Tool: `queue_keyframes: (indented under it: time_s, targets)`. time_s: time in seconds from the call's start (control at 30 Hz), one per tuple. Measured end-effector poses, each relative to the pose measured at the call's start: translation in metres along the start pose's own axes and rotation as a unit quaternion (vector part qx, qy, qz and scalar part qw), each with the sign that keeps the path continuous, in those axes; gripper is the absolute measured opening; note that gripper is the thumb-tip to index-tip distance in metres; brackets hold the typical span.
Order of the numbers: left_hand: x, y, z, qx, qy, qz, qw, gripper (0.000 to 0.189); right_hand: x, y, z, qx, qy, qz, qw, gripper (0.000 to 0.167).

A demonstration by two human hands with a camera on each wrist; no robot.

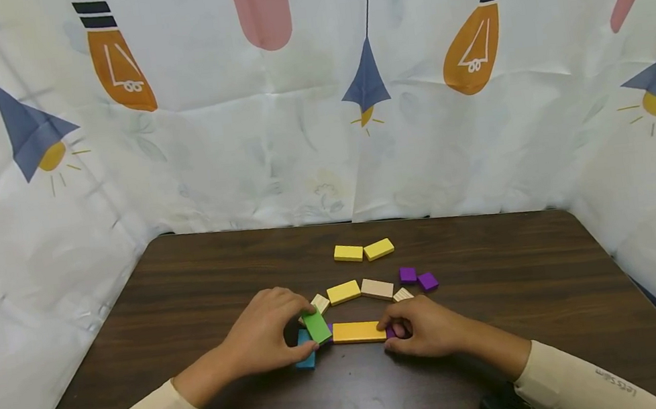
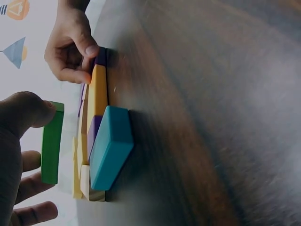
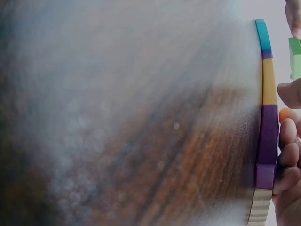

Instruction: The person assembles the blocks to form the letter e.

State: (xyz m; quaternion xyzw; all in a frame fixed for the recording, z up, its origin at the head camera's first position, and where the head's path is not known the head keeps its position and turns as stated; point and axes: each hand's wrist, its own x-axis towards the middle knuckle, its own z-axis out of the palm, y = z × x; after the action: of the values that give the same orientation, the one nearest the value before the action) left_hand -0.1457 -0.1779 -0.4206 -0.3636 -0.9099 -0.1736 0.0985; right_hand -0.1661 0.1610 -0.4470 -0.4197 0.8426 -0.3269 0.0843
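Note:
My left hand (image 1: 272, 332) pinches a green block (image 1: 318, 327) between thumb and fingers, tilted above a teal block (image 2: 112, 146). In the left wrist view a gap shows between the green block and the teal one. The teal block lies at the left end of a row, beside a small purple piece (image 2: 94, 132) and a long orange-yellow block (image 1: 357, 332). At the row's right end my right hand (image 1: 430, 328), fingers curled, holds a purple block (image 3: 268, 134) where it meets the orange-yellow one. The hand partly hides that block in the head view.
Behind the row, an arc holds a yellow block (image 1: 344, 292), a plain wooden block (image 1: 377, 288) and pale ridged pieces (image 1: 402, 294). Two purple blocks (image 1: 407, 275) lie to the right. Farther back are two yellow blocks (image 1: 348, 253) on the brown table (image 1: 492, 260), before a printed curtain.

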Motion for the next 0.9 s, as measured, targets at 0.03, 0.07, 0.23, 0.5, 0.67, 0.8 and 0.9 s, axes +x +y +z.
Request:
queue_keyframes:
  time_s: [0.03, 0.07, 0.23, 0.5, 0.67, 0.8, 0.9]
  targets:
    - [-0.001, 0.001, 0.0, -0.001, 0.0, 0.002, 1.0, 0.045, 0.0, 0.0, 0.0, 0.0, -0.001, 0.001, 1.0, 0.021]
    - [-0.002, 0.002, 0.0, -0.002, 0.001, 0.005, 1.0, 0.045, 0.0, 0.0, 0.0, 0.0, -0.002, 0.003, 1.0, 0.021]
    - [-0.007, 0.005, 0.002, 0.0, 0.003, 0.009, 1.0, 0.047, 0.0, -0.001, -0.001, -0.001, -0.002, -0.001, 1.0, 0.02]
    - [-0.012, 0.012, 0.003, -0.01, -0.008, 0.004, 0.9999, 0.045, 0.0, -0.001, -0.002, 0.002, -0.003, 0.0, 1.0, 0.019]
    - [-0.016, 0.015, 0.004, -0.018, -0.009, 0.009, 0.9998, 0.046, 0.0, -0.001, -0.001, -0.002, -0.001, -0.001, 1.0, 0.019]
    - [-0.019, 0.017, 0.006, -0.021, -0.011, 0.009, 0.9997, 0.045, 0.0, -0.001, -0.001, -0.003, -0.002, 0.004, 1.0, 0.019]
    - [-0.021, 0.019, 0.007, -0.025, -0.014, 0.008, 0.9996, 0.046, 0.0, -0.001, -0.001, -0.003, -0.005, 0.011, 0.9999, 0.02]
